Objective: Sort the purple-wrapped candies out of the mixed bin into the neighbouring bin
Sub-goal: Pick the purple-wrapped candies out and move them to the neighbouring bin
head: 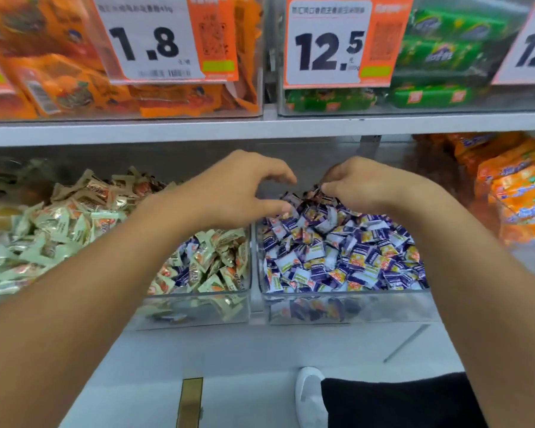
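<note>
The right hand (pixel 365 183) has its grip pinched shut on what looks like a purple-wrapped candy (pixel 317 190), though the fingers hide most of it, held just above the back of the heap in the neighbouring bin (pixel 346 296). Just left of that grip, the left hand (pixel 244 186) hovers with its grip half open and empty, thumb and fingers curved apart. Below and left of it, the mixed bin (pixel 198 299) holds pale green candies with a few purple ones among them.

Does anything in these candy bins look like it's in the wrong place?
Yes. A few purple-wrapped candies sit among the pale green ones in the mixed bin, near its front right corner. They match the purple bin next door, where the right hand pinches some wrappers. The left hand is open.
</note>
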`<state>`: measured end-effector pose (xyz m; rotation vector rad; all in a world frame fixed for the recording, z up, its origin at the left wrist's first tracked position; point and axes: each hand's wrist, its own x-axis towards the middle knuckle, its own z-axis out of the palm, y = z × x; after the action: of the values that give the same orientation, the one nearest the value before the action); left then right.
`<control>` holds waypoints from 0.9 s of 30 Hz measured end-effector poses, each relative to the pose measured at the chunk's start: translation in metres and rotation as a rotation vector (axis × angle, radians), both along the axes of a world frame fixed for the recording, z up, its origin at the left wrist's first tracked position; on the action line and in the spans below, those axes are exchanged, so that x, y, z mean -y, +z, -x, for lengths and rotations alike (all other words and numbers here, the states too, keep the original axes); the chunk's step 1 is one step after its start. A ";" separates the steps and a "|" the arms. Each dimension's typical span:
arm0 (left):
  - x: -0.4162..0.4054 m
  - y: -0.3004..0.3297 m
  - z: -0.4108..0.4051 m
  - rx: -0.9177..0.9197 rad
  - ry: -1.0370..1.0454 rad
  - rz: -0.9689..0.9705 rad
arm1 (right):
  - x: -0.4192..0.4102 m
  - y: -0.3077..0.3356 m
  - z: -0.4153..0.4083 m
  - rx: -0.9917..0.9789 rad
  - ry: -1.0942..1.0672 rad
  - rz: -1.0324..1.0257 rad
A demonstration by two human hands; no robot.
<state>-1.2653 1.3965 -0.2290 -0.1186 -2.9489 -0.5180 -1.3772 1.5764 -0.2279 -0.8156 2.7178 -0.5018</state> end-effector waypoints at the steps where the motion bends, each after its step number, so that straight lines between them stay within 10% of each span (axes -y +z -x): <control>1: 0.016 0.002 -0.016 -0.066 0.058 -0.039 | 0.010 0.001 -0.013 -0.094 0.072 0.032; 6: 0.089 -0.030 -0.078 0.099 0.276 -0.266 | 0.068 0.014 -0.098 -0.246 0.372 0.398; 14: 0.111 -0.079 -0.072 0.534 0.239 0.200 | 0.173 -0.044 -0.096 -0.046 0.577 -0.390; 27: 0.139 -0.062 -0.075 0.660 0.126 0.043 | 0.206 -0.067 -0.119 -0.099 0.602 -0.571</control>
<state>-1.1899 1.2579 -0.2913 0.2898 -3.5703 -0.5613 -1.2579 1.3708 -0.2950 -1.4027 2.3091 0.4274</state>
